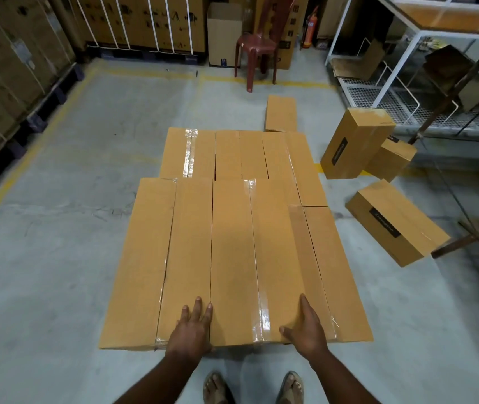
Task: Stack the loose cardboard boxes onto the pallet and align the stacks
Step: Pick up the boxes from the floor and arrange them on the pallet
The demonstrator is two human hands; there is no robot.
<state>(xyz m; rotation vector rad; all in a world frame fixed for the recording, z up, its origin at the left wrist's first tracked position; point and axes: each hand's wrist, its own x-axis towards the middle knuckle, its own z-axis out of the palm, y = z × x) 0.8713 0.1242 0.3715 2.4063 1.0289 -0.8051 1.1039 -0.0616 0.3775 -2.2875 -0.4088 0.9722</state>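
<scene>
Hands at 6 o'clock: my left hand lies flat, fingers straight, on the stack top; my right hand presses open against the near box, thumb at its end. I judge it stiff, tape-slick, best gripped at both ends. Loose boxes at 2 o'clock carry unreadable black labels.
</scene>
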